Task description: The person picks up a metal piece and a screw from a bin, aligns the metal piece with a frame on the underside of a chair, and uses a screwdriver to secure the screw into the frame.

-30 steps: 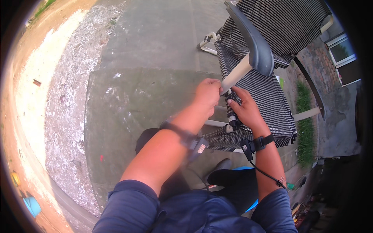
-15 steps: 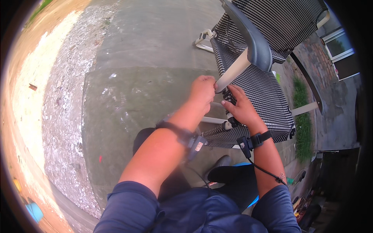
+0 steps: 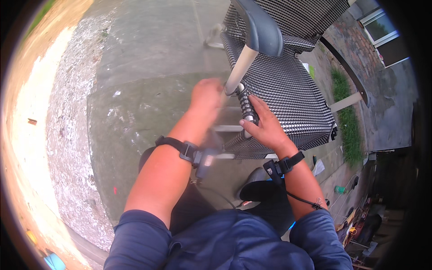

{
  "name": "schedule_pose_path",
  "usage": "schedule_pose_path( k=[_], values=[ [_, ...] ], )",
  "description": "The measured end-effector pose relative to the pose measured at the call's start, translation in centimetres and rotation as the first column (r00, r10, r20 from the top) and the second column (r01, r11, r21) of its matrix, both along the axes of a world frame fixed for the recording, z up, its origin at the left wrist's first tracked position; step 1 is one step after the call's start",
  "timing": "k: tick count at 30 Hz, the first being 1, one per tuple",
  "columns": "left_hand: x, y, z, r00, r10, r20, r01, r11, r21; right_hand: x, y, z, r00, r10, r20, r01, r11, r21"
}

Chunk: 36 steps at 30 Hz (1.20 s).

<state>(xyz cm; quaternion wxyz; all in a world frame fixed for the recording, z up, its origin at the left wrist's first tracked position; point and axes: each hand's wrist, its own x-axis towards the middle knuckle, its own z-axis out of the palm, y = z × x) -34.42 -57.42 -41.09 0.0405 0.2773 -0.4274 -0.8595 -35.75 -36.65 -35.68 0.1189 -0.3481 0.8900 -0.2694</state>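
Note:
A chair with a black-and-white woven seat (image 3: 288, 94) stands in front of me. Its dark grey armrest (image 3: 265, 33) sits on a pale metal post (image 3: 241, 68), which comes down at the seat's left edge. My left hand (image 3: 207, 100) is beside the foot of this post, blurred by motion; its fingertips and anything in them cannot be made out. My right hand (image 3: 268, 126) lies on the seat's near left corner, fingers stretched out and thumb spread over the laced side rail (image 3: 246, 105). Nothing shows in that hand.
The chair's woven backrest (image 3: 310, 18) rises at the far right. Beyond the seat are a strip of grass (image 3: 342, 112) and a brick wall (image 3: 348, 45). Green string (image 3: 340, 189) and assorted tools lie on the right. To the left stretches concrete paving (image 3: 135, 135).
The chair sits further left in view. My left hand has moved left and is now smeared beside the post; my right hand remains at the seat edge with its fingers extended.

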Motion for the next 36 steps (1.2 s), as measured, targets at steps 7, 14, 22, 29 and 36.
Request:
schedule_pose_path(
  k=[7,14,22,29,36],
  values=[
    [0.5,0.9,0.3,0.997,0.025,0.069,-0.028,0.999,0.04,0.5,-0.2,-1.3,0.991,-0.095,-0.094,0.095,0.995,-0.005],
    [0.6,0.8,0.0,0.996,0.021,0.086,-0.021,1.0,0.0,0.4,-0.2,-1.3,0.989,-0.09,-0.121,0.081,0.994,-0.076],
    [0.5,0.0,0.0,0.995,0.029,0.096,-0.027,0.999,-0.028,0.3,-0.1,-1.6,0.99,-0.109,-0.083,0.104,0.992,-0.071],
    [0.5,-1.1,0.1,0.994,0.072,0.087,-0.069,0.997,-0.036,0.4,-0.1,-1.3,0.992,-0.106,-0.073,0.101,0.993,-0.064],
    [0.5,-2.1,0.3,0.981,0.168,0.096,-0.169,0.986,-0.004,0.4,-0.3,-1.1,0.993,-0.112,-0.048,0.109,0.992,-0.06]
  ],
)
